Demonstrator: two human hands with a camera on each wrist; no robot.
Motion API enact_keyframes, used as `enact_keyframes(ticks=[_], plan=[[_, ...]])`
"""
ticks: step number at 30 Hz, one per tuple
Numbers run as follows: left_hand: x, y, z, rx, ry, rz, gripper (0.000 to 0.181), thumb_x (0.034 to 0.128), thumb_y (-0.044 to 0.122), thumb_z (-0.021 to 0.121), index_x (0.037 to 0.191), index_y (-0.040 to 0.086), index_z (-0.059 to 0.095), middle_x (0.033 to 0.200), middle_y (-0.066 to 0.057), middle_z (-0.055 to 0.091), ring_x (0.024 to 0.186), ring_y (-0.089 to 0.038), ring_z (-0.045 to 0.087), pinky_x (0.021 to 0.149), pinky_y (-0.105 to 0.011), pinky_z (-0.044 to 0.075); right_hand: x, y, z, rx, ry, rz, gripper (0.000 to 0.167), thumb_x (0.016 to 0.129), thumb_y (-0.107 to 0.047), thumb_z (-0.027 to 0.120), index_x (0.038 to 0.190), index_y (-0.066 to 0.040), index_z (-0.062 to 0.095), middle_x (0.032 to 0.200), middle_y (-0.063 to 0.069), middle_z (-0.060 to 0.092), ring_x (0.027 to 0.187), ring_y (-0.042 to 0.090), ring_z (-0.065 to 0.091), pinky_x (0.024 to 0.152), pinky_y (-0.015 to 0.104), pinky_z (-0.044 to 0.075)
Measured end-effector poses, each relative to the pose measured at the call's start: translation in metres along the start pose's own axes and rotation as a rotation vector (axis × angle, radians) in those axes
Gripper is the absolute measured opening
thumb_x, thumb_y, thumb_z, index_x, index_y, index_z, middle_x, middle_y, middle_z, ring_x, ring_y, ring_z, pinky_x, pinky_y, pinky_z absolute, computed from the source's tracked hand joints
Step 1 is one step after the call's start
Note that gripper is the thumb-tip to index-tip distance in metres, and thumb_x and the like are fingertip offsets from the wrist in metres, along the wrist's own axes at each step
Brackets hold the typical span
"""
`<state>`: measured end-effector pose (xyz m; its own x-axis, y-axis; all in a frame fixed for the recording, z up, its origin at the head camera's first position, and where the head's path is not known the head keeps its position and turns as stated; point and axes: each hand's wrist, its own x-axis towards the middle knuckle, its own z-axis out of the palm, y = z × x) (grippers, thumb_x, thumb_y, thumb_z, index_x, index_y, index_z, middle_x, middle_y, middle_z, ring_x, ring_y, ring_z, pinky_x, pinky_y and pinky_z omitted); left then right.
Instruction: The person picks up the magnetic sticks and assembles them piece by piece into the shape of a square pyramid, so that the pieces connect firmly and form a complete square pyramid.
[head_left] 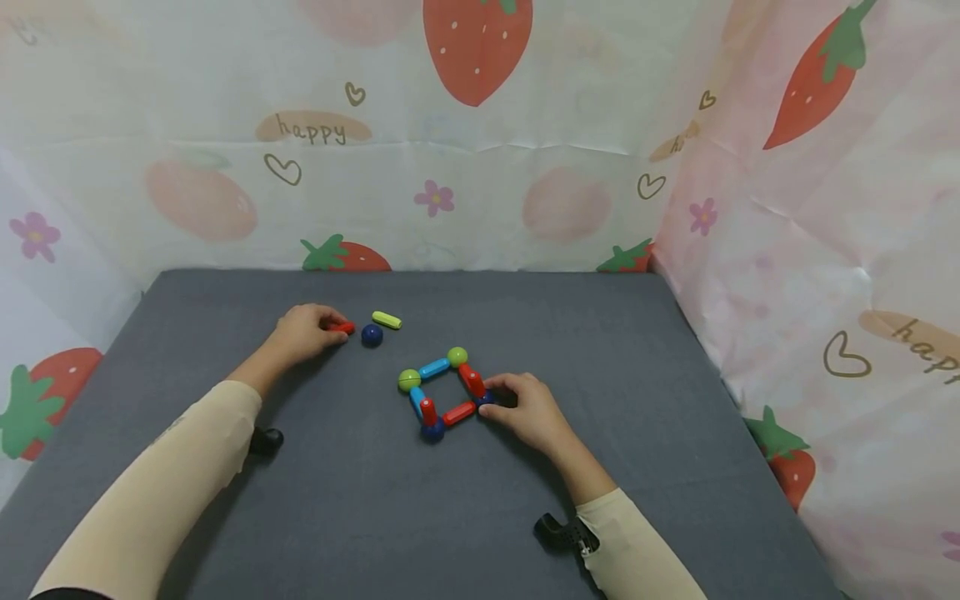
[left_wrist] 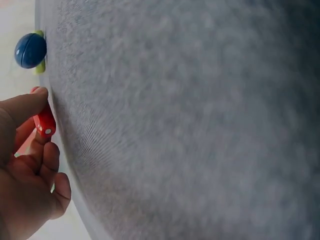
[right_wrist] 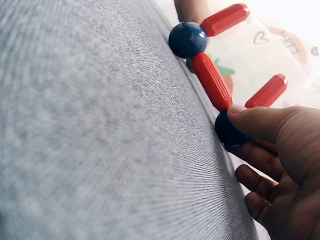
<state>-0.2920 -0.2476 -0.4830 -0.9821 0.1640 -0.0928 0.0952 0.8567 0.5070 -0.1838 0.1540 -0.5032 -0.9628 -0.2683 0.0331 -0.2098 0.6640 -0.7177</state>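
Note:
A red rod (left_wrist: 45, 122) is pinched between the thumb and fingers of my left hand (head_left: 303, 333), low over the table at the left. Just right of it lie a loose dark blue ball (head_left: 372, 336) and a yellow-green rod (head_left: 387, 320). A four-sided frame of rods and balls sits mid-table: two green balls (head_left: 409, 381) at the back, blue rods (head_left: 434, 368), and a red rod (head_left: 460, 413) in front. Upright red rods stand on its two dark blue corner balls (head_left: 432, 430). My right hand (head_left: 528, 408) grips the right blue ball (right_wrist: 231, 131) with thumb and fingers.
A grey cloth covers the table (head_left: 360, 517). Strawberry-printed curtains (head_left: 480, 167) hang along its back and sides. Black wrist-worn devices (head_left: 555, 533) jut out near both sleeves.

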Motion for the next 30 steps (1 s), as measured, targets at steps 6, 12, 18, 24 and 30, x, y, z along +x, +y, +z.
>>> enact_keyframes(ticks=[6,12,18,24,30], plan=[[-0.004,0.0,-0.007,-0.082,0.044,-0.005,0.032,0.0998,0.029,0.069,0.125,0.008,0.069,0.114,-0.016,0.068,0.093,-0.03,0.063,0.08,-0.048,0.052,0.001,0.0,-0.001,-0.005,0.008,-0.011,0.037,0.086,-0.03,0.085,0.12,-0.02,0.075,0.114,-0.002,0.07,0.106,0.018,0.059,0.094,0.044,0.05],[-0.01,0.009,-0.014,-0.141,0.082,0.006,0.032,0.1012,0.029,0.067,0.127,0.01,0.067,0.114,-0.014,0.066,0.086,-0.027,0.058,0.068,-0.037,0.05,0.0,-0.001,-0.001,-0.007,0.005,-0.006,0.037,0.085,-0.03,0.085,0.119,-0.021,0.075,0.114,-0.002,0.07,0.106,0.018,0.059,0.094,0.044,0.05],[-0.021,0.031,-0.016,-0.182,0.096,0.038,0.034,0.1007,0.031,0.068,0.127,0.011,0.066,0.119,-0.013,0.066,0.1,-0.029,0.058,0.077,-0.041,0.049,0.0,0.0,0.0,-0.007,0.008,-0.003,0.037,0.085,-0.03,0.086,0.119,-0.021,0.075,0.114,-0.002,0.07,0.106,0.018,0.059,0.094,0.044,0.05],[-0.033,0.05,-0.012,-0.193,0.088,0.056,0.033,0.1006,0.03,0.068,0.128,0.012,0.066,0.12,-0.013,0.065,0.106,-0.029,0.057,0.078,-0.041,0.048,0.0,0.001,0.001,-0.002,0.008,-0.012,0.036,0.085,-0.031,0.085,0.119,-0.022,0.075,0.113,-0.003,0.07,0.106,0.018,0.059,0.094,0.044,0.05],[-0.041,0.069,-0.009,-0.205,0.091,0.086,0.03,0.099,0.03,0.07,0.124,0.014,0.067,0.117,-0.01,0.065,0.105,-0.029,0.056,0.078,-0.041,0.046,0.0,0.001,0.001,-0.002,0.007,-0.011,0.037,0.085,-0.031,0.085,0.12,-0.021,0.075,0.114,-0.002,0.07,0.106,0.018,0.06,0.094,0.044,0.05]])
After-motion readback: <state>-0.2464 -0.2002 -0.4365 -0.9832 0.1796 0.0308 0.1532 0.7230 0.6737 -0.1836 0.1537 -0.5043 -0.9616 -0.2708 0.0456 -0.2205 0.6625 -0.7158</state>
